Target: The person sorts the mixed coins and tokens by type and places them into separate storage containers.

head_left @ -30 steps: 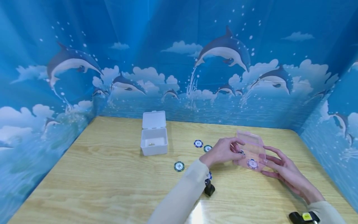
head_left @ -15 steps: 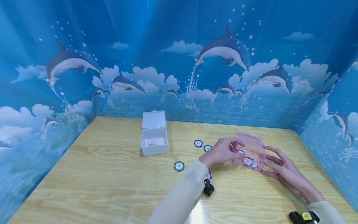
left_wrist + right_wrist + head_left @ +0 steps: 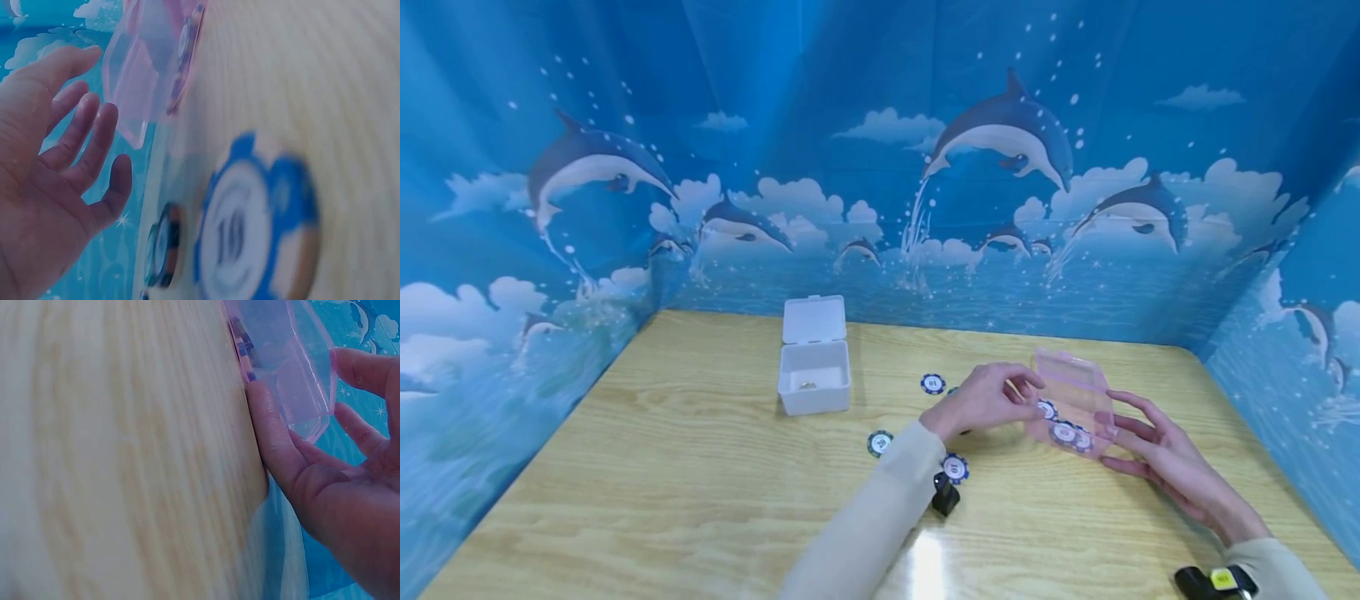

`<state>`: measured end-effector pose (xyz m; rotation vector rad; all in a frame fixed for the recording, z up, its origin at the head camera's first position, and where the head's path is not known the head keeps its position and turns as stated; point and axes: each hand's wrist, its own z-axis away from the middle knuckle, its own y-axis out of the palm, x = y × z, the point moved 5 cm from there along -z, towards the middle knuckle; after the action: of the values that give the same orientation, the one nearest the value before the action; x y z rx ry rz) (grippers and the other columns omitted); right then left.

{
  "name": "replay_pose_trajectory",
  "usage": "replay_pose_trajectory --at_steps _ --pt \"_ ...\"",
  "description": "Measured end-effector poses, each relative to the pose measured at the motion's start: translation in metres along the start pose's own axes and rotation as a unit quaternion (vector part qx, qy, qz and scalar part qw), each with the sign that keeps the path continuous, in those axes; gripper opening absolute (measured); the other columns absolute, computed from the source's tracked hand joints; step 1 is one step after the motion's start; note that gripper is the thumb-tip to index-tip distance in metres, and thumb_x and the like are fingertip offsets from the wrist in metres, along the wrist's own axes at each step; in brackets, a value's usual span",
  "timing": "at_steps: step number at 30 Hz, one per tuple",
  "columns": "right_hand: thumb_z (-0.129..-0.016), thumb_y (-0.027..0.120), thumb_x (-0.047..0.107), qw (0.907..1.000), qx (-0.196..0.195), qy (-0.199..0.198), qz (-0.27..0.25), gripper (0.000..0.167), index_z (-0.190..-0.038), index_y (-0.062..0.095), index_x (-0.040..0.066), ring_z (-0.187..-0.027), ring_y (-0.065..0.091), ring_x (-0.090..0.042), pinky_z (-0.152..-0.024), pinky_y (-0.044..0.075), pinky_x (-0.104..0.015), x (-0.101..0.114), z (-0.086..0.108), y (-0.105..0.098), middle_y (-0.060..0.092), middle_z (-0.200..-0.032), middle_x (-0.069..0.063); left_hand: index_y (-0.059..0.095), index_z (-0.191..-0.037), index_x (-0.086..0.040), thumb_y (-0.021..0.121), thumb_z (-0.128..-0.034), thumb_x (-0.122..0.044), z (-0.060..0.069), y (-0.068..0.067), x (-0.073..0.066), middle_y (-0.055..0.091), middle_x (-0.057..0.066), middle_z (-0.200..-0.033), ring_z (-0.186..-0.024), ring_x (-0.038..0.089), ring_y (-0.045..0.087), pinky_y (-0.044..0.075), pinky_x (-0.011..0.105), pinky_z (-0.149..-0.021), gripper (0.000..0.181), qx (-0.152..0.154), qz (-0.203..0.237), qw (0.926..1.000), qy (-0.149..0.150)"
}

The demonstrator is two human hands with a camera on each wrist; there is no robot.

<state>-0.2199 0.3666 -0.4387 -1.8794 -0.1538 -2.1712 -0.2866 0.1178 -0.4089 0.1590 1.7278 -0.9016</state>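
My left hand point(image 3: 985, 402) hovers at the left side of a clear pink plastic box point(image 3: 1075, 390), its lid standing open at the back. Its fingers are loosely bent with nothing between them in the left wrist view. Several poker chips point(image 3: 1063, 433) lie inside the box near its front. My right hand point(image 3: 1165, 454) holds the box by its right side, fingers and thumb spread along the wall point(image 3: 306, 381). Under the left forearm lies a blue-edged poker chip marked 10 point(image 3: 955, 468). A dark green-edged chip point(image 3: 879, 443) rests left of the sleeve, partly covered.
A white box point(image 3: 812, 398) with its lid up stands at the back left, a small gold-coloured item point(image 3: 807, 385) inside. Behind the left hand lies another blue chip point(image 3: 933, 383). A dolphin-print cloth point(image 3: 880, 167) rises behind the table point(image 3: 662, 467).
A poker chip has left my left hand's fingers and lies in the pink box. The left hand has since drawn back slightly leftward. My right hand stays put.
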Motion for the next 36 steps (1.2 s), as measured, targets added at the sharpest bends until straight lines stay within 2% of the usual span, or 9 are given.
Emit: replay_pose_trajectory --at_steps 7,12,19,24,31,36 --pt "-0.107 0.052 0.013 1.0000 -0.003 0.002 0.001 0.057 -0.157 0.026 0.025 -0.108 0.069 -0.004 -0.088 0.063 -0.035 0.001 -0.001 -0.001 0.064 -0.124 0.021 0.067 -0.131 -0.016 0.078 -0.0917 -0.033 0.005 -0.017 0.003 0.069 0.000 -0.116 -0.096 0.002 0.063 0.055 0.017 -0.080 0.044 0.001 -0.038 0.9993 -0.003" --pt "-0.107 0.052 0.011 0.9999 0.004 -0.008 -0.007 0.058 -0.158 0.026 0.024 -0.109 0.069 -0.005 -0.088 0.063 -0.035 0.001 -0.001 0.000 0.064 -0.125 0.018 0.066 -0.132 -0.016 0.077 -0.0921 -0.036 0.012 -0.026 0.005 0.068 0.004 -0.125 -0.108 0.009 0.064 0.055 0.020 -0.089 0.046 0.006 -0.065 0.9978 -0.008" --pt "-0.108 0.052 0.013 1.0000 -0.001 0.001 0.000 0.058 -0.158 0.025 0.026 -0.109 0.069 -0.004 -0.088 0.063 -0.036 0.000 -0.002 -0.001 0.063 -0.124 0.018 0.065 -0.133 -0.017 0.075 -0.0936 -0.034 0.025 -0.043 0.011 0.065 0.003 -0.136 -0.127 0.023 0.059 0.052 0.031 -0.102 0.044 0.019 -0.084 0.9962 -0.009" --pt "-0.107 0.053 0.013 0.9999 -0.007 0.010 0.003 0.058 -0.157 0.026 0.026 -0.108 0.069 -0.006 -0.089 0.062 -0.036 0.000 -0.001 -0.001 0.062 -0.123 0.017 0.066 -0.133 -0.020 0.074 -0.0938 -0.034 0.033 -0.054 0.017 0.061 0.000 -0.138 -0.130 0.022 0.056 0.050 0.038 -0.106 0.043 0.024 -0.113 0.9931 -0.021" --pt "-0.107 0.054 0.014 0.9998 -0.013 0.015 0.009 0.060 -0.158 0.024 0.026 -0.107 0.069 -0.007 -0.089 0.062 -0.036 0.000 -0.001 -0.001 0.060 -0.124 0.015 0.069 -0.130 -0.026 0.079 -0.0900 -0.032 0.044 -0.060 0.024 0.048 0.002 -0.153 -0.145 0.025 0.041 0.036 0.053 -0.120 0.042 0.055 -0.145 0.9863 -0.056" --pt "-0.106 0.055 0.014 0.9996 -0.017 0.017 0.015 0.062 -0.159 0.023 0.025 -0.108 0.069 -0.007 -0.090 0.062 -0.036 0.000 -0.001 0.000 0.057 -0.125 0.014 0.069 -0.130 -0.030 0.083 -0.0858 -0.033 0.050 -0.063 0.027 0.042 -0.003 -0.158 -0.150 0.027 0.032 0.022 0.064 -0.124 0.046 0.061 -0.176 0.9795 -0.077"
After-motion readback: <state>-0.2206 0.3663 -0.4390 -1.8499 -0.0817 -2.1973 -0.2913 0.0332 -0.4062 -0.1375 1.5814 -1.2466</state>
